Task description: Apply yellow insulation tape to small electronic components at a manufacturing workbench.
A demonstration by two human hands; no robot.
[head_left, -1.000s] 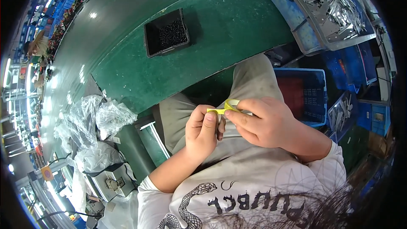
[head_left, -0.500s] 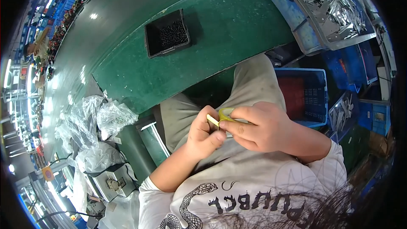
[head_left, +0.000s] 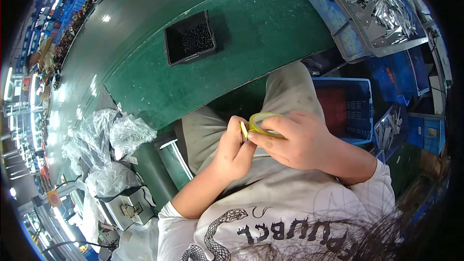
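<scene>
Over my lap, my right hand (head_left: 295, 140) grips a small roll of yellow tape (head_left: 261, 122), fingers wrapped around its ring. My left hand (head_left: 233, 146) is pressed against the roll's left side, its fingertips pinching a short yellow tab of tape at the edge. Both hands touch each other in front of my grey trousers. The lower half of the roll is hidden behind my right fingers.
A green conveyor table (head_left: 270, 34) lies ahead with a black tray of small dark screws (head_left: 189, 42) on it. A grey bin of metal parts (head_left: 382, 5) stands at the upper right, a blue crate (head_left: 345, 108) by my right knee, crumpled plastic bags (head_left: 104, 140) at the left.
The tape roll has turned in my right hand so its ring faces up, and my left fingers have shifted onto the loose tab at its edge. Both hands stayed over the lap.
</scene>
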